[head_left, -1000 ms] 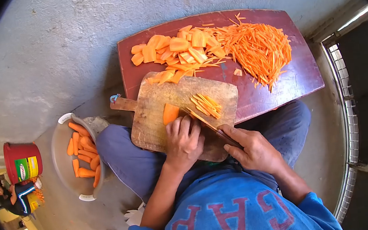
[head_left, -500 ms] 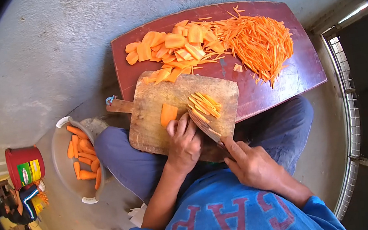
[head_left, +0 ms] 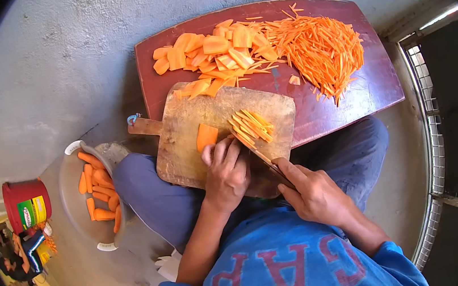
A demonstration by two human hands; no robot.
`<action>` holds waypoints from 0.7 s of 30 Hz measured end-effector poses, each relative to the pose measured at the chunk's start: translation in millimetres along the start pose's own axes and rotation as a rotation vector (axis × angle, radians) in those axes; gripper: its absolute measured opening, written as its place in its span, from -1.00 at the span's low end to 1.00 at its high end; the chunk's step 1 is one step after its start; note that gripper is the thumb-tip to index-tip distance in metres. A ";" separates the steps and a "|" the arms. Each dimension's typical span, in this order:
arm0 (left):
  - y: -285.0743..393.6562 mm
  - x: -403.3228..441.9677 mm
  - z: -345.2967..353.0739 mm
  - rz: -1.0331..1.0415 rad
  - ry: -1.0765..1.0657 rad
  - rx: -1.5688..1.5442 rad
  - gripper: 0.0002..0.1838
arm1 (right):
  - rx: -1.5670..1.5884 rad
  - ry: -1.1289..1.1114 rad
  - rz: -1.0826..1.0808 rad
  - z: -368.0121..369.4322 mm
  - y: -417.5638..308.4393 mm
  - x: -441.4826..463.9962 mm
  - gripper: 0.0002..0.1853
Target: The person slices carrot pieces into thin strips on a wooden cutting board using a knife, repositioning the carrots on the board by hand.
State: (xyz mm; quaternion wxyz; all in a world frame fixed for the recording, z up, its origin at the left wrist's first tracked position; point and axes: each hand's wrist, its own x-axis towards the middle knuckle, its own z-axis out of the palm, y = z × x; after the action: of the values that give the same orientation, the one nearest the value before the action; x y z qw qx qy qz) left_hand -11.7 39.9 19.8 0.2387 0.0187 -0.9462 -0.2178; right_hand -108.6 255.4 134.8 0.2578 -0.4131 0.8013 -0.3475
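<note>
My right hand (head_left: 318, 195) is wrapped round the handle of a knife (head_left: 266, 159), its blade slanting up and left across the wooden cutting board (head_left: 185, 160). Curled fingers of my left hand (head_left: 226, 175) press down beside the blade, holding a carrot slice (head_left: 206, 136) whose far end shows beyond the fingertips. What lies under the knuckles is hidden. Just past the blade, cut carrot sticks (head_left: 251, 126) lie in a small bundle on the board.
On the dark red table (head_left: 330, 125) sit a pile of carrot slices (head_left: 216, 44) and a heap of carrot shreds (head_left: 327, 51). A tub (head_left: 69, 191) of whole carrots (head_left: 99, 182) stands on the floor at left. Farther off are a red bucket (head_left: 14, 206) and another person (head_left: 30, 250).
The knife blade has turned from showing its broad side to a thinner, more upright edge. Both hands stay nearly in place, and the view has shifted slightly.
</note>
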 end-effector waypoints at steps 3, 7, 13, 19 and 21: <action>-1.5 1.6 -2.1 0.008 -0.043 0.009 -0.74 | 0.016 0.024 -0.009 5.9 3.7 13.2 -0.37; -3.2 3.5 1.4 0.015 -0.015 -0.031 -0.77 | 0.016 0.024 -0.008 2.8 -1.6 17.3 -0.37; -2.2 2.7 -3.9 -0.006 -0.033 -0.035 -0.68 | 0.011 0.008 -0.022 9.3 4.2 3.4 -0.36; -2.8 3.4 1.0 -0.016 0.012 -0.045 -0.66 | -0.009 0.023 -0.020 6.1 1.3 14.9 -0.38; -1.5 5.6 -4.2 -0.013 -0.003 -0.046 -0.65 | 0.020 -0.005 0.032 -2.6 -8.2 7.8 -0.40</action>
State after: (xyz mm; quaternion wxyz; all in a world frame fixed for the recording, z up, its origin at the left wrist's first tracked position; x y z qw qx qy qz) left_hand -14.8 36.0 25.0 0.2364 0.0190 -0.9411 -0.2411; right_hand -110.5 246.4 141.8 0.2694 -0.3987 0.8035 -0.3504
